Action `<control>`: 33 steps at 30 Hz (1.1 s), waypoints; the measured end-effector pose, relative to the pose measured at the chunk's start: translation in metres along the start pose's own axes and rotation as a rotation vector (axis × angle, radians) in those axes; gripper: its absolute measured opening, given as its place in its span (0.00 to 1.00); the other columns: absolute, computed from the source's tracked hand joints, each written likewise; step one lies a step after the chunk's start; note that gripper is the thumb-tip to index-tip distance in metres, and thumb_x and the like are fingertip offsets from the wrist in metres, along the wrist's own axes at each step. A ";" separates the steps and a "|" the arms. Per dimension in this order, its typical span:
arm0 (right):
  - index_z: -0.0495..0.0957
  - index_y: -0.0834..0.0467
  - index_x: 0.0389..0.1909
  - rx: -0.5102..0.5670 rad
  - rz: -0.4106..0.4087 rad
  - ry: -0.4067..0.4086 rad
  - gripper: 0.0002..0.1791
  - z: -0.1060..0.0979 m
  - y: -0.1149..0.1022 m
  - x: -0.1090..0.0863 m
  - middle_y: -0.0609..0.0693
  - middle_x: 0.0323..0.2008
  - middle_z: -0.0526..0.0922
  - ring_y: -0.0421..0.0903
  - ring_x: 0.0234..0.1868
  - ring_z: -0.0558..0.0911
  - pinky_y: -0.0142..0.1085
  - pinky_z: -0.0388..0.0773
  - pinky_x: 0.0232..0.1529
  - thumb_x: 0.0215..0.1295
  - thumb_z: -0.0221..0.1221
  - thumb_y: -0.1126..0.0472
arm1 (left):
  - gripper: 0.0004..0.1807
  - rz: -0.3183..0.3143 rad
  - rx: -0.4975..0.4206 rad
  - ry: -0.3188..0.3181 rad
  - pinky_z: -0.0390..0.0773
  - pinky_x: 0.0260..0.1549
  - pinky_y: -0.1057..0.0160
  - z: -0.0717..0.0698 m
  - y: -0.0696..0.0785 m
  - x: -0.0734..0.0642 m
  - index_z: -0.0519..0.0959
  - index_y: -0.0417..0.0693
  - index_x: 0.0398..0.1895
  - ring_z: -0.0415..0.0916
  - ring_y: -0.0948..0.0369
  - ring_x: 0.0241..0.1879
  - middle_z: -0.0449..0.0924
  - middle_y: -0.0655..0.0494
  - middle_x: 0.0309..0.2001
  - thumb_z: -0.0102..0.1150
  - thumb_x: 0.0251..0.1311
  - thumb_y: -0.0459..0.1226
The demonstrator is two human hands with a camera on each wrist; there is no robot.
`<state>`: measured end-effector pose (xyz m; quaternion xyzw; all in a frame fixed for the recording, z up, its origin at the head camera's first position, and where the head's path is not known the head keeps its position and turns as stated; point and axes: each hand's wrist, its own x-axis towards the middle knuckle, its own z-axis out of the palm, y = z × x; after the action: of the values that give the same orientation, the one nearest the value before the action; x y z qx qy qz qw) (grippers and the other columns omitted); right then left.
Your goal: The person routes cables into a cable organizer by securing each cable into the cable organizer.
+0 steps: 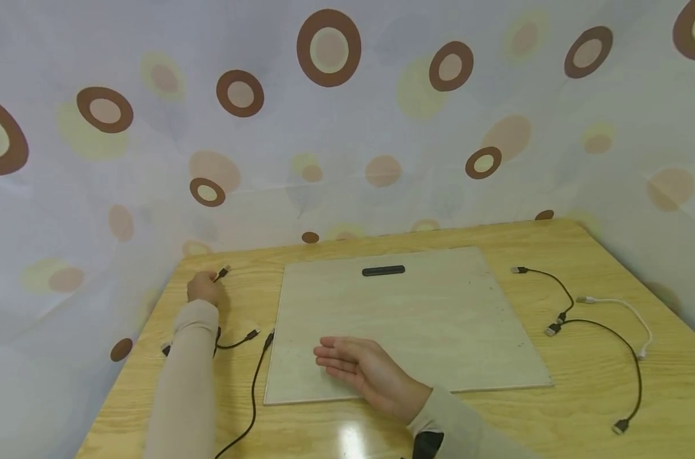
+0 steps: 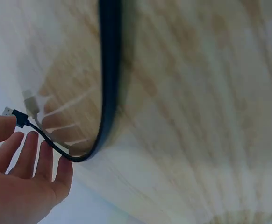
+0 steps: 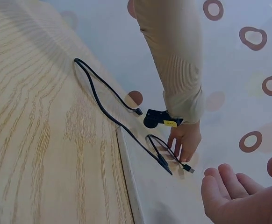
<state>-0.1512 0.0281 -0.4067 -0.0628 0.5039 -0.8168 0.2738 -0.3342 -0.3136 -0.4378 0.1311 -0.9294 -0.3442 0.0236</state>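
Note:
My left hand [image 1: 205, 288] is low over the far left of the table, beside a black USB cable [image 2: 111, 60]. In the left wrist view its thumb overlaps the cable's USB plug [image 2: 20, 118]. The other fingers are loosely extended, tips right at the cable and not wrapped round it. The plug [image 1: 224, 272] shows just past that hand in the head view. My right hand [image 1: 370, 376] holds nothing over the front of a pale board [image 1: 416, 319], fingers straight and side by side. The right wrist view shows its fingers and thumb [image 3: 241, 191] apart.
Another black cable [image 1: 253, 398] runs along the board's left edge, and a cable end [image 1: 250, 336] shows beside the left sleeve. Two black cables [image 1: 554, 277] and a white cable [image 1: 623, 302] lie right of the board. A black bar [image 1: 384, 271] is at the board's back. Patterned cloth [image 1: 353, 127] walls the table.

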 end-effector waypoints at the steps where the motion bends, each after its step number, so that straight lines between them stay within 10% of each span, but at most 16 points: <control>1: 0.57 0.76 0.66 0.004 0.001 0.002 0.27 0.000 0.000 0.000 0.70 0.64 0.66 0.56 0.64 0.71 0.46 0.61 0.67 0.76 0.44 0.60 | 0.23 0.008 0.027 0.012 0.69 0.57 0.42 0.001 -0.001 0.000 0.67 0.31 0.64 0.65 0.37 0.61 0.67 0.32 0.62 0.40 0.67 0.27; 10: 0.58 0.76 0.66 0.021 0.009 0.015 0.27 -0.002 0.003 0.001 0.70 0.64 0.66 0.59 0.65 0.69 0.47 0.61 0.67 0.75 0.45 0.61 | 0.18 0.012 0.174 0.061 0.77 0.44 0.44 0.003 0.005 -0.008 0.75 0.31 0.55 0.75 0.38 0.49 0.76 0.33 0.53 0.52 0.66 0.33; 33: 0.58 0.75 0.67 0.019 0.039 0.023 0.27 0.000 0.005 0.002 0.69 0.65 0.66 0.59 0.66 0.68 0.47 0.61 0.67 0.74 0.45 0.61 | 0.12 0.001 0.130 0.142 0.80 0.38 0.45 -0.004 0.009 -0.022 0.81 0.25 0.38 0.79 0.38 0.39 0.81 0.30 0.38 0.50 0.64 0.27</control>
<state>-0.1511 0.0248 -0.4115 -0.0411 0.5004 -0.8166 0.2847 -0.3148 -0.3040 -0.4280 0.1559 -0.9458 -0.2732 0.0810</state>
